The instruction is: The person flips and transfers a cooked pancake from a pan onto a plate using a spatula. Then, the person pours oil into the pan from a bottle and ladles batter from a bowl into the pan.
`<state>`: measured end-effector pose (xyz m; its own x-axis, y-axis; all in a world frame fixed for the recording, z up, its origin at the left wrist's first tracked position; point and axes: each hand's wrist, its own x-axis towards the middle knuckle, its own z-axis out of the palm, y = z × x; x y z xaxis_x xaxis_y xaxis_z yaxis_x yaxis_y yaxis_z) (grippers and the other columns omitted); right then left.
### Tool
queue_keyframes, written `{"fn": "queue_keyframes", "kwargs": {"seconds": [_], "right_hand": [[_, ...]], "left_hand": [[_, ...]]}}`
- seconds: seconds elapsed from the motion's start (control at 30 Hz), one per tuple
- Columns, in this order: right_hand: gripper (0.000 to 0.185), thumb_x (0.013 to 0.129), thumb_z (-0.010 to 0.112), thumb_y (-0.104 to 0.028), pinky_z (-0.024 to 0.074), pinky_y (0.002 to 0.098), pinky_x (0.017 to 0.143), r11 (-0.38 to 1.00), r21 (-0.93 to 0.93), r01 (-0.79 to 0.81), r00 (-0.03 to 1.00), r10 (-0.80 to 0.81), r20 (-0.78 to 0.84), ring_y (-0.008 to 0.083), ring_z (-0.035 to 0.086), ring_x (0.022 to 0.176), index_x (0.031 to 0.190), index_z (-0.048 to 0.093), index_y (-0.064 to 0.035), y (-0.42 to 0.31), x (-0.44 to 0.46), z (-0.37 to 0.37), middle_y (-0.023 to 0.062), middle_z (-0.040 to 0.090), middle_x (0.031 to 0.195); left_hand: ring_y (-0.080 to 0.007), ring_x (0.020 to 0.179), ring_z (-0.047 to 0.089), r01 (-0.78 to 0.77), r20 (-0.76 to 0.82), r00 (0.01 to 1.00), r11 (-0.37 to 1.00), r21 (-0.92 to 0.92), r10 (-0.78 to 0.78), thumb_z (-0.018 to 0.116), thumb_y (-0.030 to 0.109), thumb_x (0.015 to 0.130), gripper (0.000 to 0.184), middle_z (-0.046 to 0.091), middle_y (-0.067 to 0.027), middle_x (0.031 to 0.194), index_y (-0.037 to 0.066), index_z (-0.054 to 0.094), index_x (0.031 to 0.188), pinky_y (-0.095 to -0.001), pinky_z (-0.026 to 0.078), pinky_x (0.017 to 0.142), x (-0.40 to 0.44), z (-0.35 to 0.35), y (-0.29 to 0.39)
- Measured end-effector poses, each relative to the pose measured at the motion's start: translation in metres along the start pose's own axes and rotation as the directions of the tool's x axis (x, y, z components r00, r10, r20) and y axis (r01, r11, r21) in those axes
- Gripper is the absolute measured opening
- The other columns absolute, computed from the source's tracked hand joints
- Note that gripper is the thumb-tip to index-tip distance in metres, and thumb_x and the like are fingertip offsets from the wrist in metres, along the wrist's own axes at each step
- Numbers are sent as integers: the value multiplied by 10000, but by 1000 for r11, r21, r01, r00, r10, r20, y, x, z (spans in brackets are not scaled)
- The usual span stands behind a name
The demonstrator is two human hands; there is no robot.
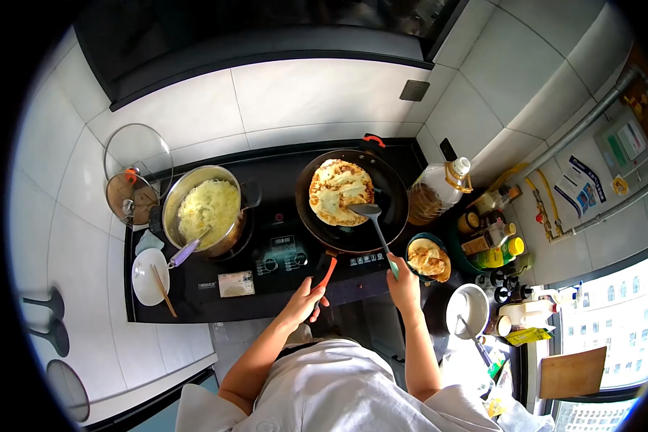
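Observation:
My left hand (304, 304) is closed around the red and black handle of the frying pan (391, 189). A browned, round pancake (333, 189) lies in the pan, toward its left side. In my right hand (404, 286) is a spatula (379, 232) with a grey-green handle. Its dark head rests on or just over the right edge of the pancake; contact is not clear. Just right of the spatula, a bowl (419, 241) holds more browned pancakes (429, 259).
Left on the cooktop (263, 299) stands a pot (229, 241) of pale yellow batter-like food with a purple-handled utensil (186, 252). A white bowl (145, 288) with chopsticks (163, 291) sits beside it. An oil jug (430, 193), several bottles and a saucepan (453, 314) crowd the right.

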<state>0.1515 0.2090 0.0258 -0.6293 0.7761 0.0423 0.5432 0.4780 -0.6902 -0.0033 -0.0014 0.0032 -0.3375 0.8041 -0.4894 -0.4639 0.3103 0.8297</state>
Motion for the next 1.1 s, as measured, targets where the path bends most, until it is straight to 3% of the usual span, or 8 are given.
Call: {"fn": "queue_keyframes", "kwargs": {"seconds": [0.23, 0.33, 0.53, 0.63, 0.73, 0.83, 1.1], "right_hand": [[364, 827, 571, -60, 516, 442, 697, 999, 42, 10, 1000, -9, -9, 400, 614, 834, 1179, 563, -152, 5, 2, 2, 193, 647, 961], [348, 829, 585, -63, 498, 377, 658, 998, 52, 36, 998, -33, -57, 382, 632, 776, 1169, 582, -139, 8, 1, 6, 204, 649, 888], [357, 834, 572, -59, 498, 383, 672, 998, 65, -10, 1000, 11, -6, 387, 628, 817, 1182, 570, -139, 2, 0, 1, 198, 649, 942], [374, 833, 565, -66, 510, 449, 694, 998, 62, 11, 1000, -11, -7, 408, 610, 841, 1195, 555, -158, 3, 0, 2, 210, 642, 951], [376, 833, 566, -67, 506, 451, 688, 997, 66, -31, 999, 30, 19, 413, 606, 841, 1197, 553, -159, 0, 0, 1, 215, 639, 944], [359, 836, 560, -48, 500, 381, 701, 997, 69, -35, 999, 34, 22, 396, 619, 867, 1186, 558, -123, 0, -1, 0, 191, 643, 1006], [361, 834, 564, -46, 501, 389, 714, 995, 103, 15, 1000, -14, -10, 397, 616, 886, 1188, 560, -118, 7, 0, 4, 201, 644, 978]], "left_hand": [[-96, 398, 424, -11, -1, 1000, 1000, 5, 11, 429, 300, 992, 277, 560, -101, 805, 95, 376, 1171, -218, 345, 355, -1, 2, 3], [-96, 395, 425, -16, 4, 1000, 1000, -2, 16, 429, 297, 993, 267, 563, -103, 806, 92, 377, 1155, -219, 345, 352, 0, 2, 1], [-98, 396, 429, -6, 7, 1000, 1000, -4, 7, 438, 290, 990, 252, 569, -100, 795, 87, 376, 1126, -219, 345, 354, -1, 2, 3], [-98, 398, 431, 3, -9, 1000, 1000, -18, -3, 441, 289, 989, 254, 570, -98, 792, 86, 374, 1125, -219, 345, 355, 2, 0, -4], [-99, 403, 435, 2, -12, 1000, 1000, -1, -2, 442, 287, 988, 254, 569, -98, 791, 85, 372, 1126, -221, 345, 355, 1, 1, -2], [-101, 404, 437, -1, -7, 1000, 1000, 3, 1, 441, 283, 988, 254, 569, -99, 792, 86, 372, 1132, -223, 346, 355, 1, 1, -1], [-103, 402, 437, 4, -12, 1000, 1000, -8, -4, 440, 281, 988, 290, 567, -101, 789, 92, 357, 1192, -229, 348, 350, 2, -1, -5]]}}
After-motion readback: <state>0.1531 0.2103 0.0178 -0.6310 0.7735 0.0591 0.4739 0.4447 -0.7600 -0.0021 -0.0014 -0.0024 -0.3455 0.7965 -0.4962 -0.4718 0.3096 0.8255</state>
